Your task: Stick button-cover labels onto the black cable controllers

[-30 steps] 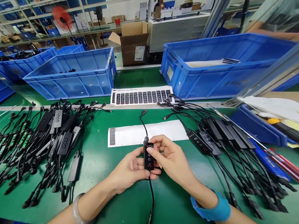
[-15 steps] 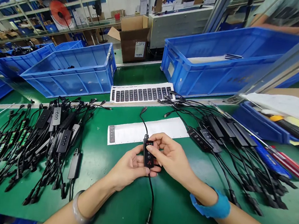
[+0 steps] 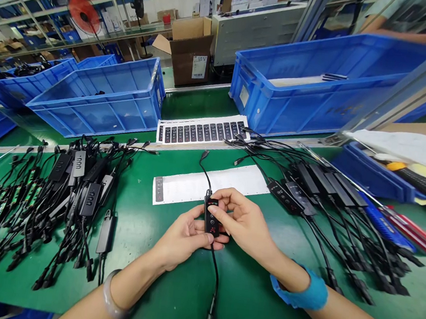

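Observation:
Both hands hold one small black inline controller (image 3: 212, 219) with a cable running out of each end, just above the green table (image 3: 251, 305). My left hand (image 3: 184, 237) cups it from below and its thumb lies across the lower end. My right hand (image 3: 242, 222) pinches its upper part with thumb and fingers; a blue band is on that wrist. A white label backing strip (image 3: 210, 184) with one dark label left at its left end lies just beyond the hands. A fuller label sheet (image 3: 201, 130) lies further back.
A heap of black cabled controllers (image 3: 60, 199) lies to the left, and a neat row of them (image 3: 320, 191) to the right. Blue crates (image 3: 101, 97) (image 3: 319, 89) stand at the back. Red and blue screwdrivers (image 3: 410, 233) and a blue tray (image 3: 371, 178) sit at the right.
The hands and controller have stayed nearly in place. My right fingers have shifted slightly on the controller's upper end. The camera has tilted a little.

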`<state>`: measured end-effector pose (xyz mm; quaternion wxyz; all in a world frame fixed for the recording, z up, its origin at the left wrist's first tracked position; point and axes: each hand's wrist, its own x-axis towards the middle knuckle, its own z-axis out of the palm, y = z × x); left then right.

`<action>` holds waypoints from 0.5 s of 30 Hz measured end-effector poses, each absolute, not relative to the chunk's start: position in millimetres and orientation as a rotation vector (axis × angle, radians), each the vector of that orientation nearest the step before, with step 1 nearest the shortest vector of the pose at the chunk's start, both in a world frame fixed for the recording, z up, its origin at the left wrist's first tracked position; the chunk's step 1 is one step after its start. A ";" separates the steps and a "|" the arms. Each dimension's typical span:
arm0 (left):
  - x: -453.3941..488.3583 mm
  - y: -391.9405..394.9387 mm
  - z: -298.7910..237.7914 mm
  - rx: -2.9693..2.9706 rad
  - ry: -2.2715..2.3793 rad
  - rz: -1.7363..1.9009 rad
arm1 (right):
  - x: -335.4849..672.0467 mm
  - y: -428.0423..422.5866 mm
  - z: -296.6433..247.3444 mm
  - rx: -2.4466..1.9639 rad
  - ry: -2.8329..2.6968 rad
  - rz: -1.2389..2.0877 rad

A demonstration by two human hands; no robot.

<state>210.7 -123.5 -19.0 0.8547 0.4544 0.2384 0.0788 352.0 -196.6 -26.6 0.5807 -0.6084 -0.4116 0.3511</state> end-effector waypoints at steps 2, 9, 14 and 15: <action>211.2 -124.1 -17.6 0.958 0.507 0.163 | 351.4 -196.4 -27.1 -1.443 -0.972 0.792; 212.6 -125.4 -14.9 0.967 0.518 0.166 | 350.3 -196.7 -29.0 -1.490 -1.004 0.725; 212.4 -124.7 -15.7 0.994 0.511 0.161 | 350.5 -196.9 -30.9 -1.495 -1.018 0.717; 212.3 -124.7 -15.9 0.997 0.511 0.162 | 350.5 -196.8 -31.1 -1.502 -1.022 0.708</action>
